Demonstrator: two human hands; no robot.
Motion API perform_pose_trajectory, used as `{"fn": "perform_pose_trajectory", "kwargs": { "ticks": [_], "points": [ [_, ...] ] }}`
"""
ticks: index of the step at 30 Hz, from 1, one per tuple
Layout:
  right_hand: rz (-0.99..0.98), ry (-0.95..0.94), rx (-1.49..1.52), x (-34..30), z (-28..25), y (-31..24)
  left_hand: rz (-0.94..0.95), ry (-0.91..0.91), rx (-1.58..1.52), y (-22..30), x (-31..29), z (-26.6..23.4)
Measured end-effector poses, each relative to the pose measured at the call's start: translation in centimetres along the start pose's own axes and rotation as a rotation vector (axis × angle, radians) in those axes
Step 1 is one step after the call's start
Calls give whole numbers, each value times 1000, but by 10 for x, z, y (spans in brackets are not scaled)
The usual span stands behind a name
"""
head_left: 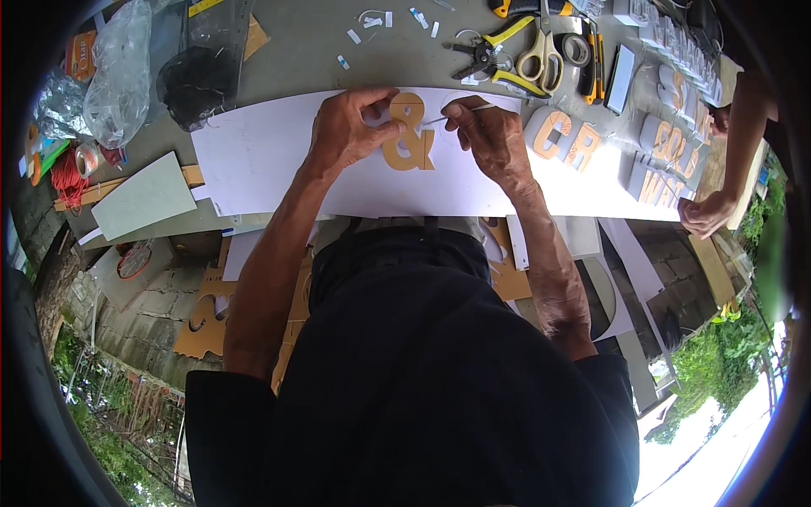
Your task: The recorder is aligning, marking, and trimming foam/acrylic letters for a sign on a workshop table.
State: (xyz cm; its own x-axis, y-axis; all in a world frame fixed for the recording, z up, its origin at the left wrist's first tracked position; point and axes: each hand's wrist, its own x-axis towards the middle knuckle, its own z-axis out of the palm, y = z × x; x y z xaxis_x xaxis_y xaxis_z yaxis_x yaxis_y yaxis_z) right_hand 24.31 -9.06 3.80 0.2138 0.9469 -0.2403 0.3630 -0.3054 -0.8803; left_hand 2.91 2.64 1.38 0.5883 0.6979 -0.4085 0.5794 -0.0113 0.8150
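Observation:
A tan ampersand cutout stands out above a long white sheet on the table. My left hand grips its left side between thumb and fingers. From the right, my right hand pinches a thin, pale, rod-like tool whose tip points at the ampersand's middle. The exact kind of tool is too small to tell. A faint thin loop curves around my right fingertips. To the right of that hand lie tan-faced letter pieces with pale backing.
Scissors, yellow-handled pliers, a tape roll and cutters lie beyond the sheet. More letters stand at right, near another person's hand. Plastic bags and red cord are at left.

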Motion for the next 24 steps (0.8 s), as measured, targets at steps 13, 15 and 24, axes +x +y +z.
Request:
{"fn": "perform_pose_trajectory", "kwargs": {
  "ticks": [13, 15, 24],
  "points": [
    [-77, -159, 50, 40, 6, 11, 16, 10, 55, 1, -2, -1],
    [-42, -183, 35, 44, 4, 11, 11, 2, 65, 4, 0, -1],
    [28, -376, 53, 54, -8, -7, -13, 8, 60, 3, -4, 0]
  ]
}}
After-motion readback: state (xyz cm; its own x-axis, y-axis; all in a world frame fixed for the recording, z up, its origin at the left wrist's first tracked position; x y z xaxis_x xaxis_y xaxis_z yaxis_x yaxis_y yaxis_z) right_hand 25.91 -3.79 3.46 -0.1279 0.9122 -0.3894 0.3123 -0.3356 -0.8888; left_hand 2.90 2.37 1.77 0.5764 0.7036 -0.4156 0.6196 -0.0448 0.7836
